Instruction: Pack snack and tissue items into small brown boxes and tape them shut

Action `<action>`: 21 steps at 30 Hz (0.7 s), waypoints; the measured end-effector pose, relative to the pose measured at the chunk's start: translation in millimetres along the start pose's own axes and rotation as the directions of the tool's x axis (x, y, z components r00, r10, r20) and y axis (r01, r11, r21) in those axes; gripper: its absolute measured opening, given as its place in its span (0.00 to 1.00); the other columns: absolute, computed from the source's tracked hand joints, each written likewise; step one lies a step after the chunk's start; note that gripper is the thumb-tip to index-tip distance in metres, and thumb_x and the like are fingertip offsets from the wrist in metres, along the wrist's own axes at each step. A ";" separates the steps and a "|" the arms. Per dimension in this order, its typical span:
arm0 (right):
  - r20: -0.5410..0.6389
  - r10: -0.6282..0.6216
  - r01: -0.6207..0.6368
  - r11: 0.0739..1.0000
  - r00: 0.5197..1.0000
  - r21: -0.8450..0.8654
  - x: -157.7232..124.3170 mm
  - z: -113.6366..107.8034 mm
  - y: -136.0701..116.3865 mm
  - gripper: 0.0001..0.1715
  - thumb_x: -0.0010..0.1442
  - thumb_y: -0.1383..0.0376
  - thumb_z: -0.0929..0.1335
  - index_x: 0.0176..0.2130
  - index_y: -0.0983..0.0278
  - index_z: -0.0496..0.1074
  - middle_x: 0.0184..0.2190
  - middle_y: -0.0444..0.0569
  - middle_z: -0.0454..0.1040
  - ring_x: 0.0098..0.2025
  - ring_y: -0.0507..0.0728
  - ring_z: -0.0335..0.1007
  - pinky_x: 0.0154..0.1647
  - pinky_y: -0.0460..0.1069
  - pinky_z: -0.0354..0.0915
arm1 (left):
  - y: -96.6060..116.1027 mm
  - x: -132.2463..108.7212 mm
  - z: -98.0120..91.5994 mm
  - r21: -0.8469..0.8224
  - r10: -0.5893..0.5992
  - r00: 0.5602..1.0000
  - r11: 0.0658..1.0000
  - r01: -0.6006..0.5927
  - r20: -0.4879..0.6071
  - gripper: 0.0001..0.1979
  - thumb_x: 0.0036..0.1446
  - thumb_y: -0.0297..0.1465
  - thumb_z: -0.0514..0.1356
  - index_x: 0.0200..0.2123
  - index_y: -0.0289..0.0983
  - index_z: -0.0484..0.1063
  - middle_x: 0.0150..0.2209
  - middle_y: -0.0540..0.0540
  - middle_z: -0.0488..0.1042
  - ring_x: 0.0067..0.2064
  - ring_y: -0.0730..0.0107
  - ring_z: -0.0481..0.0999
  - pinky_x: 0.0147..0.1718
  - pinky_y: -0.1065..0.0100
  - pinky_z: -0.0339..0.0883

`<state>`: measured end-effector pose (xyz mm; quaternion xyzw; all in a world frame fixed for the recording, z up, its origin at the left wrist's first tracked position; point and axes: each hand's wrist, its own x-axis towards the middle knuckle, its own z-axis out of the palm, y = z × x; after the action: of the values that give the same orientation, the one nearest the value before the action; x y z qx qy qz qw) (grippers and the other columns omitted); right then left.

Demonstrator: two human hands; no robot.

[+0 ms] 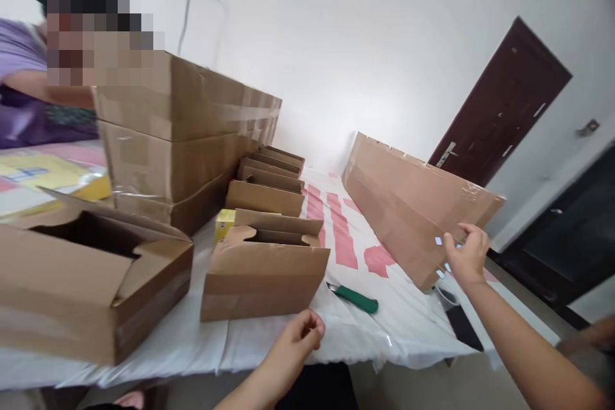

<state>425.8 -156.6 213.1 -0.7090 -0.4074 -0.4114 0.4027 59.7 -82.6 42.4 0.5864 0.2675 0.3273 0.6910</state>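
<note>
My left hand (303,334) has its fingers curled inward, with nothing visible in them. It is just in front of an open cardboard box (264,278) whose flaps stand up. To its right, a green-handled knife (356,299) lies on the table cover. My right hand (468,255) is at the near end of a long cardboard box (408,198) on the right, thumb and fingers apart. It appears to touch the box there. Small pale labels (438,241) show around its fingertips; whether they are all stuck to the box is unclear.
Taped cartons (192,115) are stacked at the left, with a larger open box (62,288) in front. Several open boxes (264,195) form a row behind. A clear cup (446,298) and a dark flat object (464,330) are at the right. Another person (19,77) leans in at far left.
</note>
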 end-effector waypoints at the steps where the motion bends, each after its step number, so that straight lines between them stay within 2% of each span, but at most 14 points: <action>1: 0.024 -0.142 0.140 0.989 0.990 0.057 -9.6 0.6 -17.0 0.18 0.52 0.60 0.66 0.42 0.65 0.66 0.44 0.58 0.70 0.51 0.67 0.63 0.54 0.63 0.56 | 7.0 -4.2 -1.4 0.061 0.064 0.998 0.996 -0.063 -0.007 0.13 0.50 0.41 0.60 0.26 0.37 0.67 0.24 0.51 0.67 0.29 0.69 0.67 0.29 0.70 0.58; 2: 0.054 -0.304 0.296 0.948 0.951 0.120 -20.4 0.3 -35.0 0.16 0.54 0.61 0.66 0.43 0.64 0.66 0.43 0.57 0.70 0.49 0.65 0.65 0.53 0.62 0.58 | 15.1 -9.0 -3.3 0.125 0.131 0.991 0.984 -0.127 -0.022 0.11 0.52 0.40 0.59 0.27 0.37 0.68 0.25 0.50 0.67 0.29 0.69 0.67 0.30 0.69 0.59; 3: 0.084 -0.454 0.434 0.882 0.887 0.184 -32.3 -0.9 -53.6 0.15 0.56 0.63 0.65 0.44 0.63 0.66 0.43 0.56 0.71 0.48 0.64 0.66 0.51 0.61 0.60 | 23.8 -14.0 -5.9 0.191 0.202 0.979 0.963 -0.191 -0.040 0.10 0.54 0.38 0.58 0.28 0.37 0.68 0.26 0.49 0.68 0.30 0.69 0.67 0.31 0.69 0.60; 5: 0.191 -0.689 0.615 0.716 0.699 0.331 -57.1 -5.0 -89.9 0.16 0.57 0.67 0.66 0.47 0.61 0.66 0.43 0.54 0.72 0.48 0.62 0.67 0.50 0.59 0.62 | 40.6 -23.6 -14.3 0.322 0.360 0.930 0.891 -0.318 -0.076 0.08 0.58 0.36 0.55 0.30 0.38 0.68 0.28 0.48 0.69 0.31 0.68 0.68 0.32 0.68 0.62; 7: 0.249 -0.795 0.662 0.601 0.553 0.448 -80.2 -9.0 -121.7 0.19 0.57 0.70 0.66 0.49 0.60 0.65 0.44 0.52 0.72 0.49 0.62 0.67 0.51 0.59 0.62 | 53.3 -30.2 -27.4 0.454 0.538 0.834 0.778 -0.435 -0.121 0.07 0.61 0.33 0.53 0.33 0.39 0.68 0.30 0.48 0.70 0.32 0.68 0.69 0.32 0.68 0.63; 8: 0.266 -0.824 0.662 0.562 0.500 0.496 -89.8 -10.0 -135.0 0.20 0.57 0.71 0.66 0.49 0.60 0.65 0.45 0.52 0.72 0.50 0.62 0.67 0.52 0.59 0.62 | 57.7 -31.8 -35.3 0.526 0.628 0.763 0.705 -0.475 -0.153 0.06 0.61 0.31 0.52 0.34 0.39 0.68 0.32 0.47 0.71 0.34 0.67 0.70 0.33 0.68 0.64; 10: 0.279 -0.849 0.633 0.522 0.448 0.572 -103.4 -8.9 -156.4 0.22 0.58 0.71 0.65 0.52 0.60 0.64 0.48 0.53 0.71 0.52 0.63 0.66 0.52 0.60 0.62 | 63.1 -32.0 -52.7 0.687 0.781 0.588 0.546 -0.479 -0.211 0.04 0.60 0.28 0.54 0.37 0.39 0.68 0.36 0.45 0.71 0.39 0.64 0.71 0.38 0.65 0.66; 11: 0.288 -0.849 0.604 0.520 0.443 0.604 -106.9 -6.8 -164.9 0.23 0.58 0.70 0.65 0.54 0.60 0.62 0.50 0.55 0.70 0.53 0.63 0.65 0.53 0.60 0.63 | 64.7 -30.9 -61.4 0.763 0.834 0.504 0.472 -0.442 -0.225 0.05 0.59 0.27 0.54 0.39 0.39 0.68 0.39 0.44 0.71 0.43 0.62 0.71 0.42 0.62 0.66; 12: 0.293 -0.842 0.567 0.526 0.454 0.634 -108.1 -3.9 -172.6 0.24 0.59 0.69 0.65 0.55 0.61 0.61 0.52 0.56 0.69 0.54 0.63 0.64 0.53 0.60 0.63 | 66.0 -29.3 -69.7 0.824 0.869 0.441 0.410 -0.390 -0.224 0.08 0.59 0.26 0.55 0.42 0.39 0.68 0.42 0.42 0.71 0.46 0.59 0.70 0.46 0.58 0.65; 13: 0.298 -0.829 0.521 0.536 0.474 0.664 -107.0 -0.6 -180.0 0.25 0.61 0.67 0.65 0.56 0.61 0.59 0.53 0.57 0.68 0.55 0.64 0.63 0.53 0.61 0.63 | 67.1 -27.4 -77.4 0.871 0.889 0.401 0.364 -0.330 -0.220 0.11 0.58 0.26 0.55 0.45 0.39 0.67 0.45 0.40 0.71 0.50 0.56 0.69 0.50 0.54 0.63; 15: 0.323 -0.792 0.404 0.560 0.518 0.724 -99.1 6.3 -195.7 0.25 0.63 0.63 0.64 0.58 0.62 0.57 0.54 0.58 0.67 0.56 0.63 0.63 0.54 0.61 0.64 | 68.8 -23.6 -90.7 0.925 0.899 0.384 0.309 -0.221 -0.208 0.18 0.58 0.27 0.56 0.53 0.38 0.64 0.52 0.37 0.69 0.56 0.50 0.65 0.55 0.47 0.59; 17: 0.382 -0.763 0.259 0.568 0.521 0.781 -85.7 12.3 -214.8 0.23 0.65 0.59 0.62 0.57 0.62 0.58 0.53 0.57 0.68 0.55 0.62 0.64 0.55 0.60 0.64 | 69.6 -20.9 -101.6 0.943 0.887 0.410 0.296 -0.154 -0.212 0.26 0.59 0.30 0.56 0.60 0.36 0.56 0.58 0.35 0.64 0.62 0.46 0.59 0.58 0.44 0.55; 19: 0.478 -0.755 0.102 0.575 0.449 0.812 -70.1 17.9 -237.7 0.20 0.67 0.57 0.60 0.54 0.62 0.62 0.51 0.54 0.71 0.53 0.59 0.67 0.54 0.57 0.65 | 69.6 -19.8 -110.6 0.932 0.864 0.446 0.330 -0.148 -0.235 0.32 0.59 0.32 0.56 0.64 0.36 0.50 0.61 0.33 0.61 0.64 0.46 0.57 0.58 0.43 0.55; 21: 0.572 -0.754 -0.031 0.596 0.322 0.802 -55.7 25.5 -262.9 0.20 0.69 0.56 0.56 0.50 0.61 0.68 0.47 0.51 0.74 0.50 0.56 0.70 0.52 0.53 0.66 | 70.0 -20.8 -117.5 0.896 0.837 0.488 0.390 -0.212 -0.249 0.30 0.59 0.32 0.56 0.63 0.38 0.52 0.59 0.35 0.63 0.62 0.49 0.60 0.57 0.47 0.59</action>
<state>174.9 -56.9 215.8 -0.4759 -0.8370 0.1267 0.2383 -51.9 -17.0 91.2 0.7084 0.3875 0.5873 0.0552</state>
